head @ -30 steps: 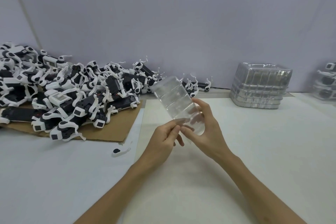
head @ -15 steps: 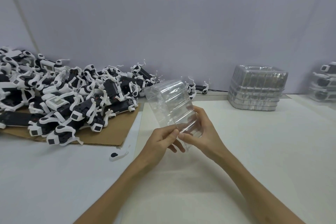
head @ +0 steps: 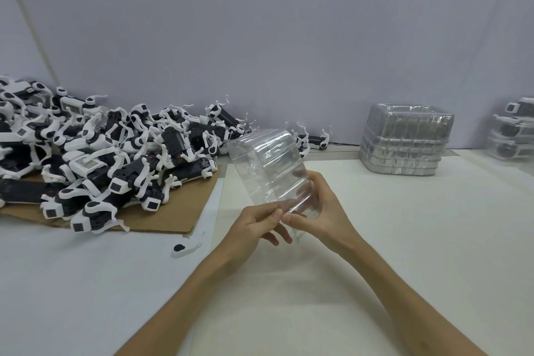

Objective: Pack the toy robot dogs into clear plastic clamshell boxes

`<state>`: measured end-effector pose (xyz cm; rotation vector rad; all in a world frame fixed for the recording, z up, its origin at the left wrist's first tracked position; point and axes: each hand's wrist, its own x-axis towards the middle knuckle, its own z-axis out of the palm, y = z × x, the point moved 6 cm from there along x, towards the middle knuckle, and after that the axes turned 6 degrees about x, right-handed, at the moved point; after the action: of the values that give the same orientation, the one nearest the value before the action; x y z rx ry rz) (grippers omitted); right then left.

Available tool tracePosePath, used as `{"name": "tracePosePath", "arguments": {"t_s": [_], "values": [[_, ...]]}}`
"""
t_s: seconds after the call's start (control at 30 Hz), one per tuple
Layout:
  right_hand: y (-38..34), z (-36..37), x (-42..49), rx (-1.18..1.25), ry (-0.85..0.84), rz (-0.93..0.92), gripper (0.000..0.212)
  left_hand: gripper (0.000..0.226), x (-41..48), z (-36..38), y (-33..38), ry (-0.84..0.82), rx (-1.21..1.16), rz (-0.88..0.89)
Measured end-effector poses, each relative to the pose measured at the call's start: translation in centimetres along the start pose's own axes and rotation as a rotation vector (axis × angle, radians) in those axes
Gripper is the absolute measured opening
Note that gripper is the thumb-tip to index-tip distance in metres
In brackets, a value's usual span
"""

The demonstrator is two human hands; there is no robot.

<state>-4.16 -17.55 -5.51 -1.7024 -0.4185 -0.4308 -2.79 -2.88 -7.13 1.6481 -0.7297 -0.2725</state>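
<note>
A clear plastic clamshell box [head: 268, 165] is held up above the table centre, tilted with its far end leaning left. My left hand [head: 254, 225] pinches its near lower edge with thumb and forefinger. My right hand [head: 320, 211] grips the near end from the right, fingers curled behind the plastic. The box holds nothing that I can see. A big heap of black-and-white toy robot dogs [head: 95, 159] lies on a brown cardboard sheet [head: 176, 211] at the left.
A stack of empty clear clamshell boxes [head: 404, 141] stands at the back right. Packed boxes [head: 514, 133] sit at the far right edge. A loose white and black toy part [head: 185, 247] lies near the cardboard's corner. A cream mat [head: 375, 240] covers the table before me.
The clamshell box has turned in my hands and its two halves have spread apart at the far end. Both hands keep their hold on the near end.
</note>
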Motion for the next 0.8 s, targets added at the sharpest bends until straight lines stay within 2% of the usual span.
{"name": "tracePosePath", "arguments": {"t_s": [0.37,0.53,0.67,0.8], "values": [[0.4,0.0,0.1,0.007,-0.018,0.023,0.072,0.028,-0.2,0.1,0.1,-0.037,-0.061,-0.006],[0.0,0.3,-0.1,-0.031,-0.025,0.004,0.068,0.03,0.0,0.0,0.2,0.102,0.059,0.071],[-1.1,1.3,-0.3,-0.097,-0.033,-0.099,0.069,0.026,0.2,-0.7,-0.1,0.189,0.076,0.079],[-1.7,1.2,-0.3,-0.157,0.033,-0.157,0.067,0.018,0.2,-0.8,0.3,0.216,0.106,0.1]]}}
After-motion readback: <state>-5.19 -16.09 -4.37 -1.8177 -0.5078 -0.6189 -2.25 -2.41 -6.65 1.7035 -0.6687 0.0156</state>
